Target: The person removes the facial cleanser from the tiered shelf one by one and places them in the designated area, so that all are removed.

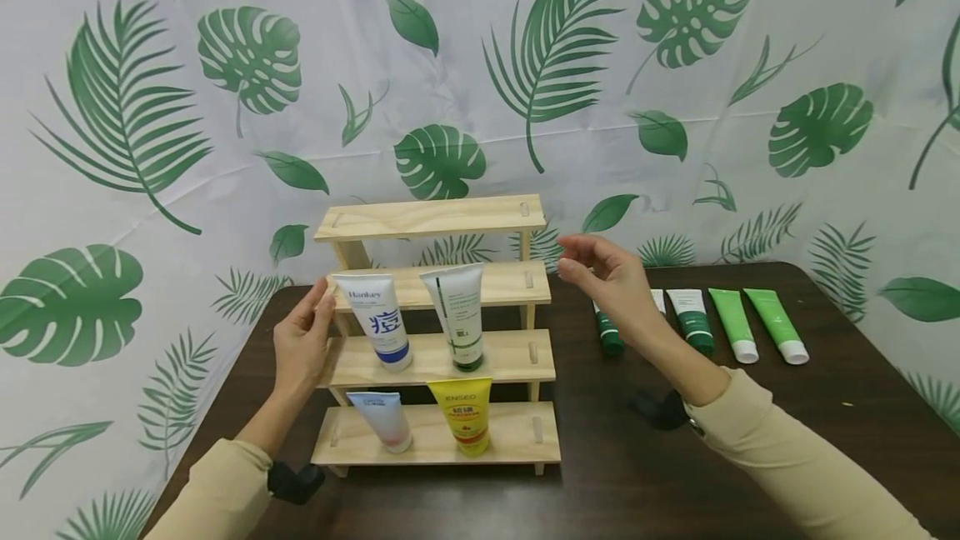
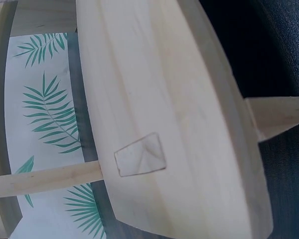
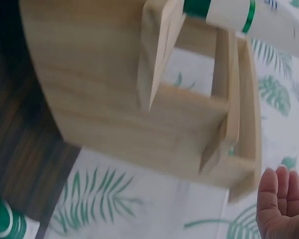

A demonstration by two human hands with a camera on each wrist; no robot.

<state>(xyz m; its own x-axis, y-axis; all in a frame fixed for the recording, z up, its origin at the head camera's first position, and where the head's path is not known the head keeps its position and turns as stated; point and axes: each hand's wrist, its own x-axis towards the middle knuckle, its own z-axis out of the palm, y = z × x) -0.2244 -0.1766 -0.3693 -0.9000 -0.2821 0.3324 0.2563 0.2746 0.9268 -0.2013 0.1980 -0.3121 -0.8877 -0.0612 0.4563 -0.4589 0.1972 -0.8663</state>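
A four-tier wooden display rack [image 1: 431, 367] stands on the table. My left hand [image 1: 302, 340] is at its left side, fingertips right at the end of the second tier from the top, beside a white and blue tube [image 1: 372, 319]. No tube shows in its fingers. In the left wrist view a plank [image 2: 174, 119] fills the middle, the hand outside the picture. My right hand [image 1: 611, 277] is raised off the rack's right side, fingers loosely bent and holding nothing; its fingers [image 3: 284, 191] also show in the right wrist view.
A white and green tube [image 1: 457, 311] stands beside the blue one. Lower down are a pale blue tube [image 1: 384, 419] and a yellow tube [image 1: 465, 415]. Dark green and white tubes [image 1: 693, 319] and light green tubes [image 1: 731, 323] lie at right on the dark table [image 1: 810, 440]. A leaf-print cloth [image 1: 525, 182] hangs behind.
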